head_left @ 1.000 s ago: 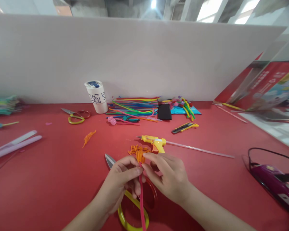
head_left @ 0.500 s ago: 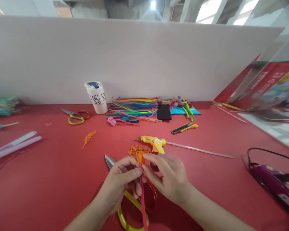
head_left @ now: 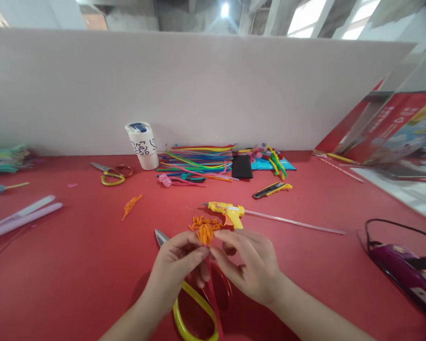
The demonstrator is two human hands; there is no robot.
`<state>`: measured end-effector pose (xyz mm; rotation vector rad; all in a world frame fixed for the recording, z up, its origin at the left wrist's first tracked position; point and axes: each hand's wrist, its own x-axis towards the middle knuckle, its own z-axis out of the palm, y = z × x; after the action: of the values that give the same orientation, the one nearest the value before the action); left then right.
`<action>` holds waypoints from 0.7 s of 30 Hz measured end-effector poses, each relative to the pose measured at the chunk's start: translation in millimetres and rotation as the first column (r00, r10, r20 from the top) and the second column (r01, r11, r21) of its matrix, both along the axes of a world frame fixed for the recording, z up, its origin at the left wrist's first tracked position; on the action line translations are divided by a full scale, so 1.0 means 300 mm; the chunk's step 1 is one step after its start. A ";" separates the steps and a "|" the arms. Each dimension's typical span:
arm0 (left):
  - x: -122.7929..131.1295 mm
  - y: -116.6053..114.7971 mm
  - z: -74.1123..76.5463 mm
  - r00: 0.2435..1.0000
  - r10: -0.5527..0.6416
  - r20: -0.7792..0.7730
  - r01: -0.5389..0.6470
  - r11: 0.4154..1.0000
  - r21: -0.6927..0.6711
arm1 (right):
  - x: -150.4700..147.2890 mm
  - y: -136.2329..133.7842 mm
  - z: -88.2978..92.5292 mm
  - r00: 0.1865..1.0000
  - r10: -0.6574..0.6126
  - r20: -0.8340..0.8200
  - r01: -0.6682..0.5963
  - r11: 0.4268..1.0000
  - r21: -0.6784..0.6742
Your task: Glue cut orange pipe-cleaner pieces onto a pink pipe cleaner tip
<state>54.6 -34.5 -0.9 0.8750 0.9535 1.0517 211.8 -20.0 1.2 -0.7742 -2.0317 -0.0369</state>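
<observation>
My left hand (head_left: 177, 265) is closed, its thumb and fingers pinching a pink pipe-cleaner stem (head_left: 215, 308) just beneath a fuzzy orange flower head (head_left: 205, 234). My right hand (head_left: 250, 265) is beside it with bent fingers. Its index fingertip is against the right side of the flower head, the thumb tip close to the stem. Short orange pipe-cleaner pieces (head_left: 199, 221) lie behind the flower. Under both hands rest large scissors (head_left: 179, 317) with yellow and red handles, partly hidden. A yellow glue gun (head_left: 230, 211) with a long clear glue stick lies just beyond my right hand.
At the back stand a white cup (head_left: 142, 147), a pile of coloured pipe cleaners (head_left: 199, 158) and a black phone (head_left: 242, 166). A utility knife (head_left: 272, 189) lies right of centre. More scissors (head_left: 111, 175) and an orange strip (head_left: 130, 206) are left. A purple power strip (head_left: 404, 274) sits far right.
The orange flower head has tipped slightly left and toward me, showing more of its rounded top. The stem's lower end has swung a little right. Both hands stay nearly in place.
</observation>
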 end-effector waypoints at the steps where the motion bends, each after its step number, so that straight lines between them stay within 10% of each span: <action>1: -0.001 -0.002 0.001 0.999 0.025 -0.036 -0.024 0.999 0.043 | 0.001 -0.002 0.001 1.000 0.015 -0.004 -0.015 1.000 0.004; 11: -0.014 -0.035 0.002 0.971 0.120 -0.208 -0.042 0.938 0.344 | 0.030 -0.014 -0.005 0.977 0.119 0.176 -0.133 0.989 0.069; 21: 0.009 -0.022 0.002 0.997 -0.030 0.067 0.030 1.000 0.011 | 0.009 -0.002 0.008 0.997 0.077 0.022 -0.078 0.996 0.048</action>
<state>57.1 -41.2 -0.4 0.8540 0.8769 1.0546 214.5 -20.4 3.5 -0.6663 -2.0707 -0.0502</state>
